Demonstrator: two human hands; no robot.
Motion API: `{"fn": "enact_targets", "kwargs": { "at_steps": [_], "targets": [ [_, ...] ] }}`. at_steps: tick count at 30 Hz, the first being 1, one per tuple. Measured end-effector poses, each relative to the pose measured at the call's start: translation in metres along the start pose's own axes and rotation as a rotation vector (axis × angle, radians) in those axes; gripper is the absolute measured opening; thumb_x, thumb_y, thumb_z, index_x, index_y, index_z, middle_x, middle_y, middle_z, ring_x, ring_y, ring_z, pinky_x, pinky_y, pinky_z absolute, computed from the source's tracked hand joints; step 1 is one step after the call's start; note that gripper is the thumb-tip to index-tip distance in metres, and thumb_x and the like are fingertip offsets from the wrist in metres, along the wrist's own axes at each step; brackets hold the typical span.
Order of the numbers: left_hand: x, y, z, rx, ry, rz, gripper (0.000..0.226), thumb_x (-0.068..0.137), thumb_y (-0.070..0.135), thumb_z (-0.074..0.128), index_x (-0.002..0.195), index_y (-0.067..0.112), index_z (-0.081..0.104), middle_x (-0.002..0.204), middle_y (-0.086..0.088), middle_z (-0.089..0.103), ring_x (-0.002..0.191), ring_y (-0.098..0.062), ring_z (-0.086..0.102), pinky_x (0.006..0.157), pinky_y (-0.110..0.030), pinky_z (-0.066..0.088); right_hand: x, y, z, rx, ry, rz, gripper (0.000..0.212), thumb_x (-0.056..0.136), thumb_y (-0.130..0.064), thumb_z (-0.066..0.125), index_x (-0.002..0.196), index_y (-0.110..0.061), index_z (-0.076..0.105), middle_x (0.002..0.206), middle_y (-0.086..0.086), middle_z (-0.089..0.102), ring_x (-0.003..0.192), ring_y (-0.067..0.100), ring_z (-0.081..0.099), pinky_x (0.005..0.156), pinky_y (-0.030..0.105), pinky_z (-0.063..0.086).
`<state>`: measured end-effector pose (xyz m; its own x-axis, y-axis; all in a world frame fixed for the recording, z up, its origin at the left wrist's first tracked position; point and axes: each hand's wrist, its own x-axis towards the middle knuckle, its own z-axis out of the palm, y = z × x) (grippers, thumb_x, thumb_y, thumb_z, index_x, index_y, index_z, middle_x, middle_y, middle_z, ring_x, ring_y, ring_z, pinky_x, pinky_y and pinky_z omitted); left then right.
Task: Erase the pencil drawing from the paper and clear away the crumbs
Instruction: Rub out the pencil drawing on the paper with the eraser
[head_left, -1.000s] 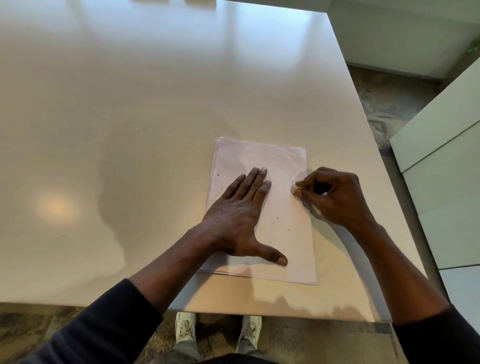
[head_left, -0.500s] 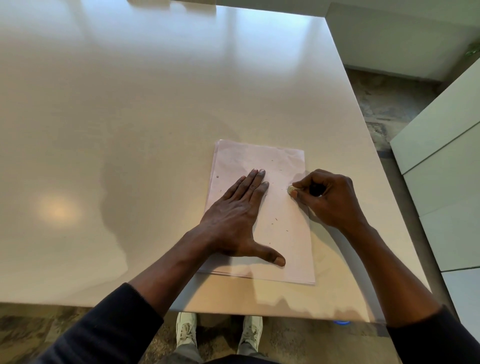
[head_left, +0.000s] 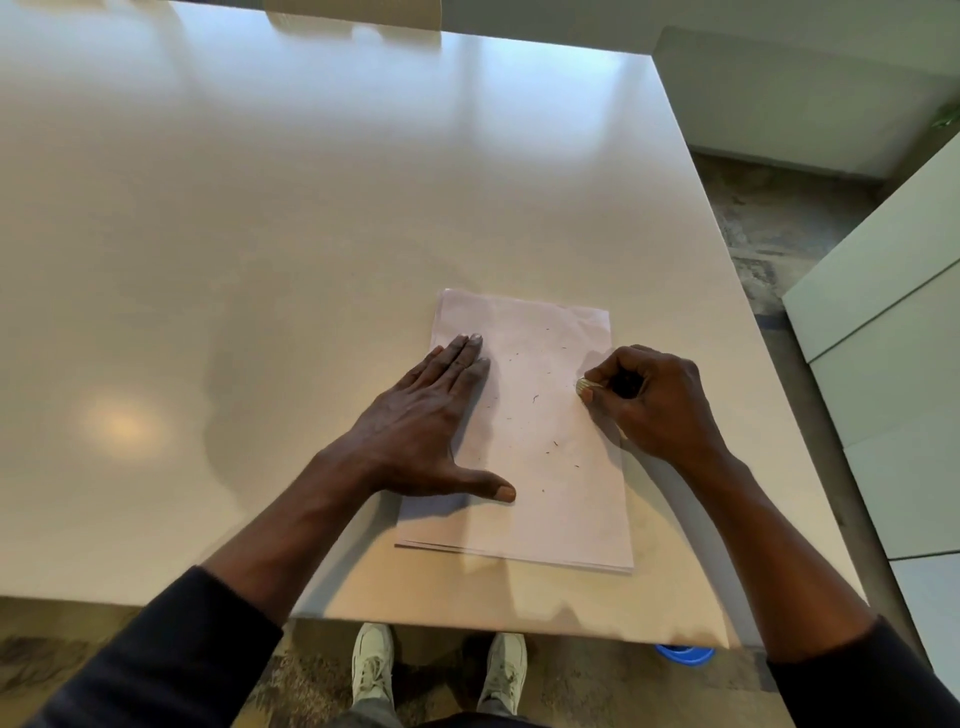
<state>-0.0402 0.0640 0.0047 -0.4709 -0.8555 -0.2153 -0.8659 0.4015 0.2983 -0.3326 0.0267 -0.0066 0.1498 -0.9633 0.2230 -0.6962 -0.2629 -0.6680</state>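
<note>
Since half a second ago the left hand (head_left: 421, 431) is lying further toward the left edge of the paper (head_left: 550, 509), baring the middle of the sheet, while the right hand (head_left: 660, 405) is staying at the right edge. Filling most of the frame is the pale, glossy worktop (head_left: 311, 234), and the paper, seemingly a thin stack of sheets, is lying on it right of centre in the lower half, near the front edge. The left hand is spreading flat and wide, fingers straight and thumb out, pressing down the left side of the sheet. The right hand is curling in tight, thumb and fingers pinching a small pale eraser (head_left: 583, 384) at the right edge of the paper, in its upper half; whether the eraser is touching the sheet I cannot tell. Dark crumbs (head_left: 535, 399) are lying scattered over the middle and lower part of the paper, between the two hands. No clear pencil line is showing on the bare sheet, so the rubbing is probably ending and the work is turning toward clearing the crumbs. The next move is likely calling for a light sweep or a tilt of the sheet, so the crumbs are going off without smearing while the paper is being kept from sliding.
</note>
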Motion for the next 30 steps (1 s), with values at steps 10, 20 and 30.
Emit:
{"fn": "enact_targets", "kwargs": {
  "at_steps": [10, 20, 30],
  "targets": [
    [0.001, -0.005, 0.01, -0.055, 0.046, -0.012, 0.153, 0.062, 0.106, 0.052, 0.168, 0.021, -0.02, 0.171, 0.009, -0.038, 0.153, -0.003, -0.039, 0.123, -0.023, -0.022, -0.007, -0.03, 0.021, 0.034, -0.091, -0.061, 0.01, 0.084, -0.019, 0.091, 0.089, -0.019, 0.083, 0.085, -0.011, 0.076, 0.074, 0.008, 0.071, 0.072, 0.03, 0.059],
    [0.002, -0.007, 0.013, -0.053, 0.075, -0.01, 0.153, 0.064, 0.105, 0.054, 0.168, 0.02, -0.019, 0.171, 0.008, -0.038, 0.154, -0.004, -0.039, 0.13, -0.03, -0.015, -0.008, -0.031, 0.016, 0.067, -0.137, -0.028, 0.012, 0.083, -0.018, 0.093, 0.086, -0.021, 0.082, 0.079, -0.013, 0.078, 0.073, 0.009, 0.074, 0.071, 0.032, 0.062],
    [0.001, -0.008, 0.013, -0.062, 0.084, -0.003, 0.152, 0.064, 0.106, 0.053, 0.168, 0.021, -0.018, 0.17, 0.009, -0.039, 0.151, -0.003, -0.042, 0.13, -0.031, -0.015, 0.038, -0.018, 0.015, 0.227, 0.08, 0.143, 0.017, 0.083, -0.024, 0.093, 0.094, -0.016, 0.083, 0.079, -0.005, 0.081, 0.067, 0.018, 0.077, 0.074, 0.046, 0.068]
  ]
}}
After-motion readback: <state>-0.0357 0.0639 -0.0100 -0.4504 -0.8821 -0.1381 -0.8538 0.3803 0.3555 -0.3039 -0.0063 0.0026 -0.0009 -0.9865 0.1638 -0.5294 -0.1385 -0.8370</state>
